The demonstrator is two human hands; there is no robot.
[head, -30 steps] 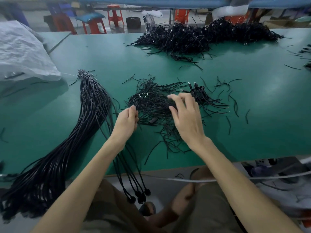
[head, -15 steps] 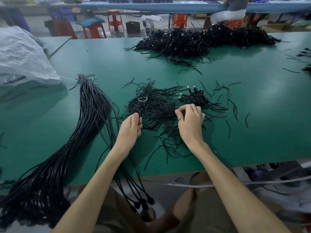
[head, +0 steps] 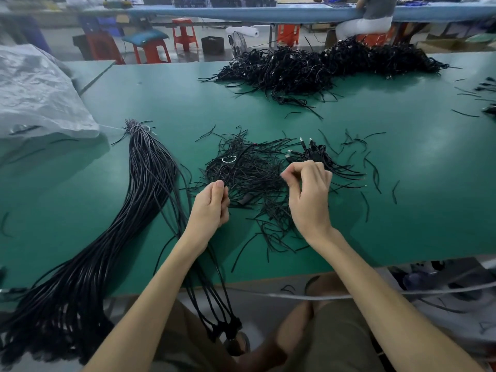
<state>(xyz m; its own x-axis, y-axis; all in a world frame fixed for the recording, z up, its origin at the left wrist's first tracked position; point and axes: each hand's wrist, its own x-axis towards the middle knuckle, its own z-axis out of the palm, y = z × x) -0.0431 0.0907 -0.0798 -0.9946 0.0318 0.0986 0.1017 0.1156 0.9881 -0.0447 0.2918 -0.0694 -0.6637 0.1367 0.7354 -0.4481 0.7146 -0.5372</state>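
A loose heap of thin black twist ties (head: 249, 173) lies on the green table (head: 402, 183) in front of me. My left hand (head: 210, 206) grips a few black cables (head: 206, 285) that hang over the table's front edge, plugs dangling below. My right hand (head: 308, 194) is raised just above the heap, fingers curled, thumb and fingertips pinching a thin black tie. A small cluster of cables with metal plugs (head: 311, 151) lies just beyond my right hand.
A thick tied bundle of long black cables (head: 139, 189) runs along the left and droops off the table. A large cable pile (head: 322, 65) sits at the far edge. A white plastic bag (head: 35, 95) lies at left. Red stools and a seated person stand beyond.
My right hand went from flat on the tie heap to curled, then lifted back with a tie pinched. My left hand stayed holding its cables and shifted slightly.
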